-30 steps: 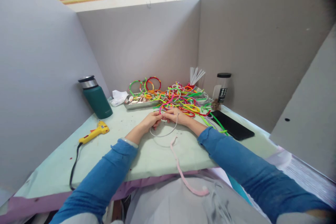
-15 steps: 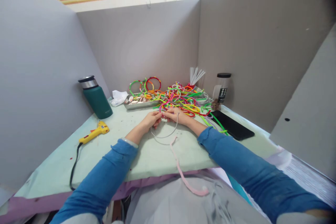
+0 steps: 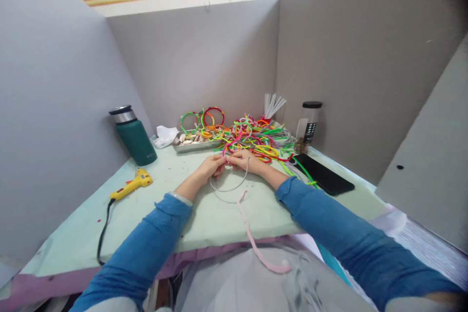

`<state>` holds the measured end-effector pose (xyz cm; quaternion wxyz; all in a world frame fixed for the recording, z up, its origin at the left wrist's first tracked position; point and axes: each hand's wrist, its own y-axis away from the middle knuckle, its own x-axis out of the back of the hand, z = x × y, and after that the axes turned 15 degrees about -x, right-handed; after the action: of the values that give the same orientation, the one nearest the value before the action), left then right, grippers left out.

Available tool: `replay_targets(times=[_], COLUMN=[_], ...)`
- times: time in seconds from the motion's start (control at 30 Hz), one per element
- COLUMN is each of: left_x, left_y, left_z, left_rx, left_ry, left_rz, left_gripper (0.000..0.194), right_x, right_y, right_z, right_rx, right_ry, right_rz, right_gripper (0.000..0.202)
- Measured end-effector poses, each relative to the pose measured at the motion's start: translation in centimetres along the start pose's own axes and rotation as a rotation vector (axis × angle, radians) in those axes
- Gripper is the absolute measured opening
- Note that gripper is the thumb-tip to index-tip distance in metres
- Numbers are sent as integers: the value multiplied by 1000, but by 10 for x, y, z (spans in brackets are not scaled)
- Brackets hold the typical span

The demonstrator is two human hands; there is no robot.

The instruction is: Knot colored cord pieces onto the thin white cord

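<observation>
My left hand point(image 3: 213, 165) and my right hand point(image 3: 243, 159) meet over the middle of the table, thumbs and fingertips pinched close together. Between them they hold a thin grey headband hoop point(image 3: 234, 189), its open curve hanging toward me. At the fingertips a bright pink pipe cleaner point(image 3: 224, 150) touches the hoop and rises in a loop toward the pile behind. How it lies around the hoop is hidden by my fingers. A pale pink pipe cleaner point(image 3: 249, 234) hangs from near the hoop over the table edge onto my lap.
Behind my hands are a heap of coloured pipe cleaners point(image 3: 268, 148), a metal tray point(image 3: 199, 146) and finished-looking wrapped hoops point(image 3: 214, 108). A yellow glue gun point(image 3: 133, 185) and green bottle point(image 3: 135, 139) stand left. Right are a black phone point(image 3: 323, 175) and clear jar point(image 3: 309, 124).
My fingertips have shifted very slightly around the bright pink pipe cleaner. Otherwise my hands, the hoop and the things on the table stay where they were.
</observation>
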<state>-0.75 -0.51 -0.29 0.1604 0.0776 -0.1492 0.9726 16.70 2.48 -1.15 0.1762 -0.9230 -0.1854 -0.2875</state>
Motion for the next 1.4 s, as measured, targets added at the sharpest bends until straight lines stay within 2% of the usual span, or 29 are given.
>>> replay_targets(times=[0.2,0.37,0.6,1.0,1.4], left_x=[-4,-5,-5,0,-3], left_y=[-2,-3,-3,-6,-4], left_z=[1,1,2,-6,-2], left_rx=[-15,-87,-123,-144,-156], left_ry=[-60,-119,-149,-158,-176], left_rz=[58,136,172,112,87], left_gripper=[23,24,27,26,18], right_x=[-2,-2,-2,-1,1], right_y=[-2,-3,-3,0,3], right_z=[2,2,2,-5,-7], right_rx=[-47,-42,-54,-61,-51], right_ry=[-9,-27,-43,-72,-49], right_rz=[14,12,13,9,17], right_gripper=[43,43,44,42,45])
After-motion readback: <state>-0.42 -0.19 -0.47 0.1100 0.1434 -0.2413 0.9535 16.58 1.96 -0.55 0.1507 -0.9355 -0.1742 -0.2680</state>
